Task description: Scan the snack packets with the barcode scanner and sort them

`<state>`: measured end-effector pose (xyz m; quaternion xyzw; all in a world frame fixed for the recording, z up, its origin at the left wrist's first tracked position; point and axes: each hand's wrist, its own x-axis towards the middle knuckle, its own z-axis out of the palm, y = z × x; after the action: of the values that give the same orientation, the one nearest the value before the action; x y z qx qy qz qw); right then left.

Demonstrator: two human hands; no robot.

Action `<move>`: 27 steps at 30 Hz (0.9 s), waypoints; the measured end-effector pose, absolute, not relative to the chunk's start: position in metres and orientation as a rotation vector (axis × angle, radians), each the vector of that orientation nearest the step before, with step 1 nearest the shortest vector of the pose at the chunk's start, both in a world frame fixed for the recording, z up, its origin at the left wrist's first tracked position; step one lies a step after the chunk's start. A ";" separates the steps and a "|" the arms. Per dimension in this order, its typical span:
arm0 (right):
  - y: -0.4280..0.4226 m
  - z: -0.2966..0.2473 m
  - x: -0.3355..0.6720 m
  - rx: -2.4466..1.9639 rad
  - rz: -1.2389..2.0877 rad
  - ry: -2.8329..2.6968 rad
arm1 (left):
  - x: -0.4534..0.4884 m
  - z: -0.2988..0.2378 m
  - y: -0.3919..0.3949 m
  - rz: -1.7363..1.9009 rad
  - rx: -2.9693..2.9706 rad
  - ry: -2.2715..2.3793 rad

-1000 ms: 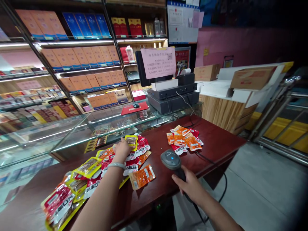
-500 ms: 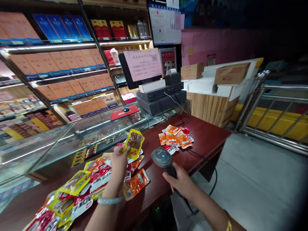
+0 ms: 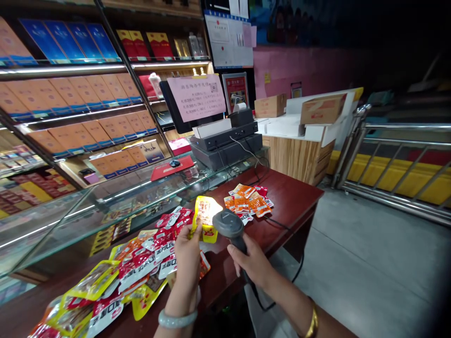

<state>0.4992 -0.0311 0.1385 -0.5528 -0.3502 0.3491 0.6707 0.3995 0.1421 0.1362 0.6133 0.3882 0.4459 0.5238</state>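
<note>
Pinched in my left hand [image 3: 188, 246] is a yellow-edged snack packet [image 3: 205, 216], held upright above the table. My right hand [image 3: 252, 258] wraps the handle of a dark grey barcode scanner [image 3: 229, 225]. Its head is close to the packet's right side, and bright light falls on the packet's face. Beneath and left of my left hand spreads a long pile of red, orange and yellow snack packets [image 3: 139, 265]. A smaller heap of orange and red packets [image 3: 248, 202] lies beyond the scanner.
The dark red table [image 3: 282, 188] adjoins a glass display counter [image 3: 105, 197]. Behind stand a monitor [image 3: 169, 105] with a pink paper sign and a cash drawer [image 3: 225, 152]. The scanner's cable [image 3: 271, 306] hangs at the table's front edge. A metal railing [image 3: 398, 155] is on the right.
The scanner and the yellow-edged packet have come together, and light now shines on the packet. The view has shifted slightly to the right.
</note>
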 end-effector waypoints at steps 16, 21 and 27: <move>-0.051 0.108 0.527 -1.295 0.700 -0.627 | 0.529 0.139 0.139 0.658 1.070 0.644; -0.056 0.100 0.537 -1.287 0.671 -0.560 | 0.548 0.152 0.128 0.587 1.289 0.539; -0.060 0.099 0.536 -1.311 0.725 -0.596 | 0.456 0.145 0.129 0.685 1.918 0.684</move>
<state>0.5363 -0.0601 0.0989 -0.5868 -0.2667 0.3244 0.6923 0.4564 0.1285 0.1451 0.7849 0.2799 0.2804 0.4764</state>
